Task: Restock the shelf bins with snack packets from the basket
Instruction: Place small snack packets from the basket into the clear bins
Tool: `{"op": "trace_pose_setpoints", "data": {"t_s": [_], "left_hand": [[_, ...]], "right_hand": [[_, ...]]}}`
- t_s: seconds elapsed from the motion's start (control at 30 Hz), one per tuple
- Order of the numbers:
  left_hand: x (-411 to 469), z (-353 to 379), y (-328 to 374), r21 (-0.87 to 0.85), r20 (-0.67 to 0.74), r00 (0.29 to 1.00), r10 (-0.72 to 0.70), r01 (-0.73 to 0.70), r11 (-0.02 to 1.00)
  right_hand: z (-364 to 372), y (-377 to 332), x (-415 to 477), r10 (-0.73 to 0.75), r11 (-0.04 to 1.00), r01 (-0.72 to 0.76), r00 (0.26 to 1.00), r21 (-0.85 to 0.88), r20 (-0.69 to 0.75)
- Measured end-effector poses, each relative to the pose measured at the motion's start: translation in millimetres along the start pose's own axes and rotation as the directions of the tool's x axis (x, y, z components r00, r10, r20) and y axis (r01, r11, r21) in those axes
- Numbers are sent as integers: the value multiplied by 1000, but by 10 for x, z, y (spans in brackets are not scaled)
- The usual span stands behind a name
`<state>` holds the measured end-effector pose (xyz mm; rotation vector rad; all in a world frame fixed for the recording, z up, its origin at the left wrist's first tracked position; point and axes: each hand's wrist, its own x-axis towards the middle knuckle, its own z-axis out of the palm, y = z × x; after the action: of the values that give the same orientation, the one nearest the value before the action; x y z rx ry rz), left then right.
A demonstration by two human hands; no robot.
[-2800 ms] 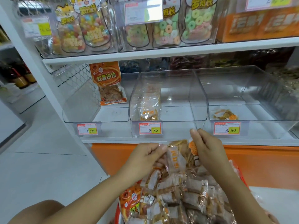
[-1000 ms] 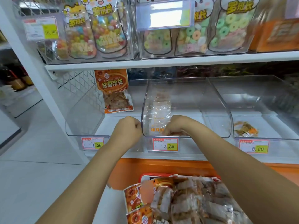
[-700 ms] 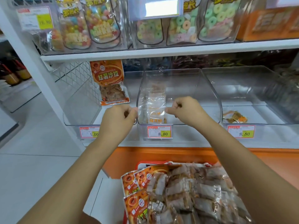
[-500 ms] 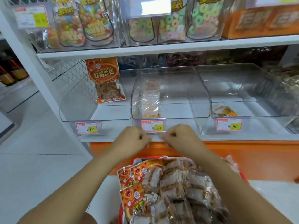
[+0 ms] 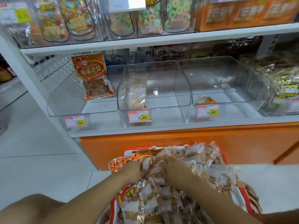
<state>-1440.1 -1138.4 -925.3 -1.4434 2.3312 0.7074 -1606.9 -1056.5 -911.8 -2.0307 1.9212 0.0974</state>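
Snack packets [image 5: 186, 159] lie heaped in a red-rimmed basket [image 5: 242, 196] at the lower middle of the frame. They are crinkly clear wrappers over brown pieces, with glossy orange printed bags on the heap's left side. Both hands are sunk into the pile side by side. The left hand [image 5: 131, 172] is beside the orange bags and the right hand [image 5: 173, 170] is among the clear wrappers. The fingers of both curl down out of sight, so I cannot tell whether either has a packet in its grasp. Above the basket, past a flat orange base panel [image 5: 161, 139], three clear hard-plastic bins stand edge to edge on the white shelf, their low front lips open. The left bin [image 5: 64, 101] holds one upright orange packet [image 5: 92, 75] at its back right. The middle bin [image 5: 178, 88], with rounded front corners, has a few clear packets [image 5: 137, 92] standing against its left wall and open room to their right. The right bin [image 5: 234, 78] has one small packet [image 5: 205, 100] lying at its front left. The upper shelf board [image 5: 161, 41] overhangs the bins, with open room between its underside and the bins' low front lips. Smooth pale floor tiles [image 5: 40, 151] spread at the left of the frame.
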Motion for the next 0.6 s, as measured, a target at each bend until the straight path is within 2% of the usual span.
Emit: {"op": "trace_pose_setpoints", "data": {"t_s": [0.17,0.23,0.3,0.33,0.4,0.5,0.6], "left_hand": [[28,-2,19,-99,-22,998,-62,60,993],[39,-12,68,-109,-14,996,-82,80,991],[66,-76,114,-192,21,991,-133,134,972],[85,-123,109,-285,56,984,-172,181,941],[108,-238,40,-512,166,965,-205,261,818],[49,-397,-57,-700,306,945,-114,304,646],[-40,-529,-16,-791,330,943,29,260,554]], "right_hand": [[-42,21,-61,7,999,-10,999,44,52],[-38,26,-63,13,999,-16,998,52,57],[-79,40,-86,11,994,-16,999,108,53],[-102,50,-92,11,986,-18,999,167,40],[-147,74,-89,38,940,-35,999,340,0],[-192,120,-39,150,865,-109,988,489,-45],[-235,164,8,165,822,-102,984,560,-63]]}}
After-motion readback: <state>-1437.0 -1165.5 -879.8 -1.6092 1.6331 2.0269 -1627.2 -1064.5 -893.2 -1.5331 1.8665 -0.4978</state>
